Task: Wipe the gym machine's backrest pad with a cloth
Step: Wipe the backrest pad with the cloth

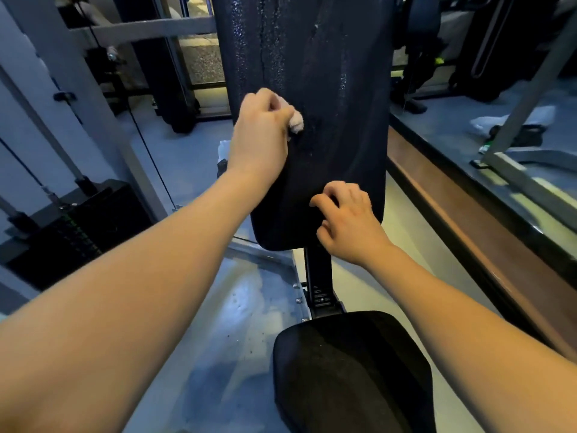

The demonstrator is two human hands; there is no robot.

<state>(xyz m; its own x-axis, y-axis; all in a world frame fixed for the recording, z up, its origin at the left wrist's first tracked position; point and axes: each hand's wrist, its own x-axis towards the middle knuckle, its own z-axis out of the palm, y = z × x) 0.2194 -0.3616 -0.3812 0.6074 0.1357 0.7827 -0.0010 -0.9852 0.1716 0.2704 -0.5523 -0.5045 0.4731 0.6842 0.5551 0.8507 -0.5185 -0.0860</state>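
The black backrest pad (pixel 327 89) stands upright in the middle of the view, its upper part speckled with wet drops. My left hand (pixel 260 135) grips a small bunched pale cloth (pixel 295 118) and holds it against the pad's left side, about halfway up. My right hand (pixel 346 217) rests against the pad's lower right corner with its fingers loosely curled and nothing in it.
The black seat pad (pixel 352 370) sits below, joined by a black post (pixel 318 282). A weight stack (pixel 71 232) with cables stands at the left behind grey frame bars (pixel 103 120). At the right runs a wooden ledge (pixel 468 220) under a mirror.
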